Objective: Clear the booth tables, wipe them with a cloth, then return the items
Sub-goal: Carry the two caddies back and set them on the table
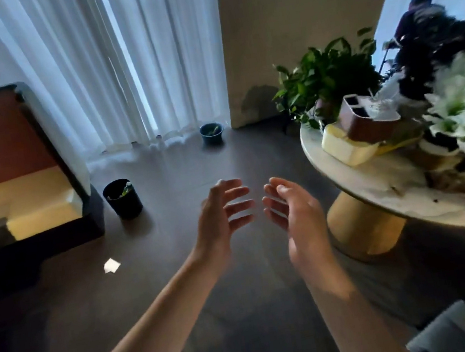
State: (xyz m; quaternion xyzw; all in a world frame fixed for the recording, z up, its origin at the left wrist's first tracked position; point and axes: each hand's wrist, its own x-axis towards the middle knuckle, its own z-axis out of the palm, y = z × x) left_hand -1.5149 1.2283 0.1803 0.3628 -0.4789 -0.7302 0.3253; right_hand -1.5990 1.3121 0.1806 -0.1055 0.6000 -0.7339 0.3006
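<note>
Dark floor (221,153) beneath empty left hand (219,217), right hand (294,211)

Single head-worn wide-angle view, looking forward and down, floor (181,165) near, curtains (79,63) beyond

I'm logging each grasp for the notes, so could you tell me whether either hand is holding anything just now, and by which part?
Nothing is held. The left hand and right hand are both open and empty, fingers spread, palms facing each other above the floor.

White marbled table (357,186), gold pedestal (361,228), dark floor (181,165), white curtains (79,63)
</note>
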